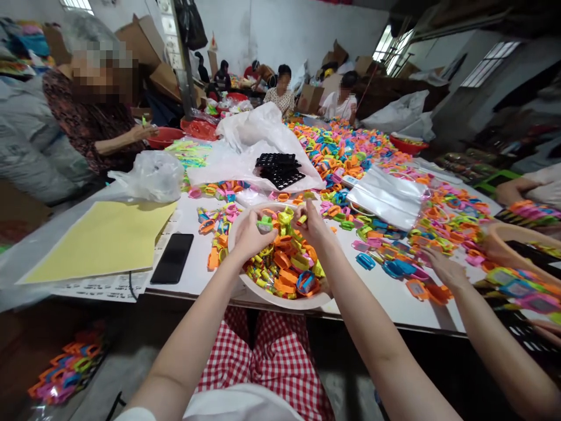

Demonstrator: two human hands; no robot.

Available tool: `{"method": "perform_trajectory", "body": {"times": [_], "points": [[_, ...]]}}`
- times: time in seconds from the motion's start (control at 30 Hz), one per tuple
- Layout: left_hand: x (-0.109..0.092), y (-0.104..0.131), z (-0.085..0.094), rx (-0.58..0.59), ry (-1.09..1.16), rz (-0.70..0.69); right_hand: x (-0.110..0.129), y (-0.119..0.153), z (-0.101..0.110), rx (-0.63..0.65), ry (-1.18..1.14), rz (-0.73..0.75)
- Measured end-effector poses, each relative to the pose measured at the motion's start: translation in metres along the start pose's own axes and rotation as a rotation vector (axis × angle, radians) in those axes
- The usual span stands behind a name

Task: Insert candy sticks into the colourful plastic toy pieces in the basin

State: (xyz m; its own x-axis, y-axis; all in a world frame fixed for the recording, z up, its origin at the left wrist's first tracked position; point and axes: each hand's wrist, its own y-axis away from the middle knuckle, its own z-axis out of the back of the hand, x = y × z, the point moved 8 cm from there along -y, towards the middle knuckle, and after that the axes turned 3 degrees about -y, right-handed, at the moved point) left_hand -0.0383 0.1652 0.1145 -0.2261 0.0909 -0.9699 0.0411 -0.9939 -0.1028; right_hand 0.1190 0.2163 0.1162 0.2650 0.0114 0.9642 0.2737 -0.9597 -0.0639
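My left hand (254,235) is closed on a green plastic toy piece (265,223) with a grey face, over the left side of a white basin (294,303). Across the basin, my right hand (312,223) pinches a small yellow-and-red piece (301,220) between thumb and fingers. The basin stands at the table's front edge. Orange plastic pieces (287,279), a blue one (307,283) and many small yellow pieces (258,277) fill it. What the small pieces are exactly, I cannot make out.
Left of the basin lie a black phone (172,257) and yellow sheet (100,240). Behind it are black plastic grids (280,169) on white plastic. A heap of coloured pieces (346,146) spreads rightward. A co-worker's hand (445,269) reaches in at right; others sit around the table.
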Motion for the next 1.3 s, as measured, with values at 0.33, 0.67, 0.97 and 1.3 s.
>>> {"method": "perform_trajectory", "body": {"times": [0.33,0.67,0.97,1.3], "points": [[-0.008,0.013,0.003,0.101,-0.213,-0.2,-0.002,0.015,-0.032,0.175,-0.004,-0.088],[0.013,0.021,-0.007,0.164,0.106,-0.053,-0.008,0.025,-0.043,0.234,0.07,-0.08],[0.025,0.019,0.005,0.05,0.161,0.003,-0.009,0.024,-0.055,0.281,0.076,-0.006],[0.025,0.01,0.01,-0.02,0.397,0.048,-0.012,0.024,-0.061,0.254,0.135,0.046]]}}
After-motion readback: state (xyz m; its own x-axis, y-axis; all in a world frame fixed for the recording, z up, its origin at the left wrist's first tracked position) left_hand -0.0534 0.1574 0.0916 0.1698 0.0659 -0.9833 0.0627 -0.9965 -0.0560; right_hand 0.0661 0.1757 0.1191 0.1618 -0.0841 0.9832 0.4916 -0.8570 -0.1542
